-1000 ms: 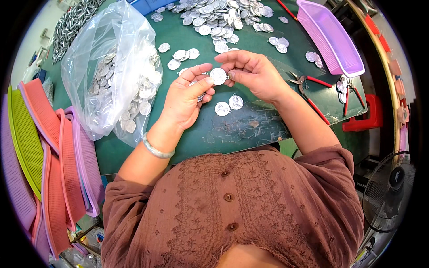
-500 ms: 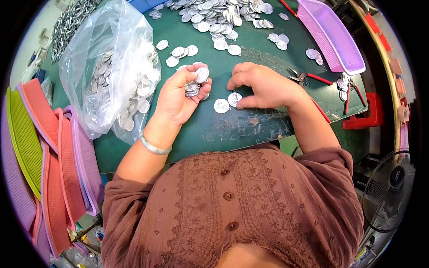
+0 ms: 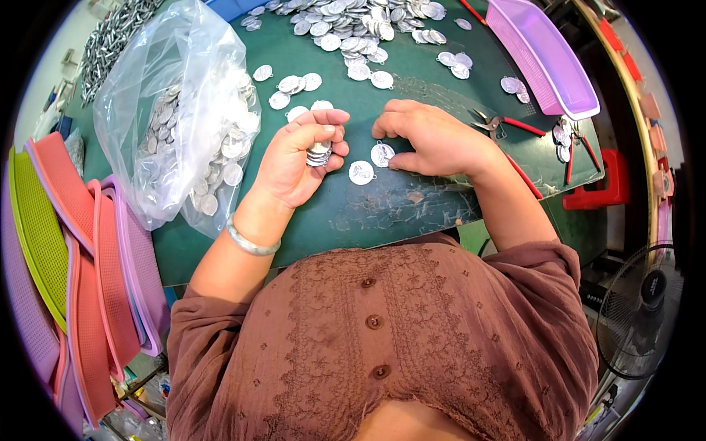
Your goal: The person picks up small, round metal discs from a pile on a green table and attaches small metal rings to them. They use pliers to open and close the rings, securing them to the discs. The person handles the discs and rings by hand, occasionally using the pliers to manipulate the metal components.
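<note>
My left hand (image 3: pixel 294 158) is closed around a stack of round silver medals (image 3: pixel 319 153); the thumb lies over the top and the fingers curl round the far side. To its right, my right hand (image 3: pixel 434 140) hovers low over the table with fingers bent and the thumb apart from them. Its thumb tip is at the edge of a loose silver medal (image 3: pixel 382 154), which has a small loop on its rim. Just left of that one, a second medal (image 3: pixel 361 173) lies flat. Whether the thumb presses on the first medal I cannot tell.
A large pile of medals (image 3: pixel 353 26) covers the far part of the green table (image 3: pixel 309 235). On the left stands a clear plastic bag (image 3: pixel 147 95) with more medals. At right are red-handled pliers (image 3: pixel 523 125) and a purple basket (image 3: pixel 548 62). Stacked plastic baskets (image 3: pixel 103 272) flank the table's left.
The medal that stood raised between my left thumb and fingers no longer shows, and those fingers have closed further over the stack. My right hand is nearly still beside the two loose medals.
</note>
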`<action>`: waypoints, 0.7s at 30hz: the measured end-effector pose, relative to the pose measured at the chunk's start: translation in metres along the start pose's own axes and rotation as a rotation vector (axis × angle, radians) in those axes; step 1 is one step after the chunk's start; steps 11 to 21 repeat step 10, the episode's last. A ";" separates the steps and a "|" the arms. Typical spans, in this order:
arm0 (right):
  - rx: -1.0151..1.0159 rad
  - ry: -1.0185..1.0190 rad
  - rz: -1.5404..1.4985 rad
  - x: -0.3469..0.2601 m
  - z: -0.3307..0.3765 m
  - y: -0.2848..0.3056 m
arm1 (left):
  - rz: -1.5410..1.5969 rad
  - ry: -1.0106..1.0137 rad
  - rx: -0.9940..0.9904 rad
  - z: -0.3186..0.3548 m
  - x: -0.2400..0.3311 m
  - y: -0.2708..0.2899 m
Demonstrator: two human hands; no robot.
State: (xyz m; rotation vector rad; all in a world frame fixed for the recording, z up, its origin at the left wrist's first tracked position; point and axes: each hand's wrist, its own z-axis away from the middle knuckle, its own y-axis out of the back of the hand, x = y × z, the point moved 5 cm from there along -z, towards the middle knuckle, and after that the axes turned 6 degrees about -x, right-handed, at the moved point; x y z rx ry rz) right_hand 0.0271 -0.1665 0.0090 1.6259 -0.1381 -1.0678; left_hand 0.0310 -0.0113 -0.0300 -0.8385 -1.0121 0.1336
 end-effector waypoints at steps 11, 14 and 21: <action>-0.066 -0.057 -0.034 0.002 -0.002 -0.001 | -0.309 0.044 0.032 0.003 -0.006 -0.009; -0.066 -0.057 -0.034 0.002 -0.002 -0.001 | -0.309 0.044 0.032 0.003 -0.006 -0.009; -0.066 -0.057 -0.034 0.002 -0.002 -0.001 | -0.309 0.044 0.032 0.003 -0.006 -0.009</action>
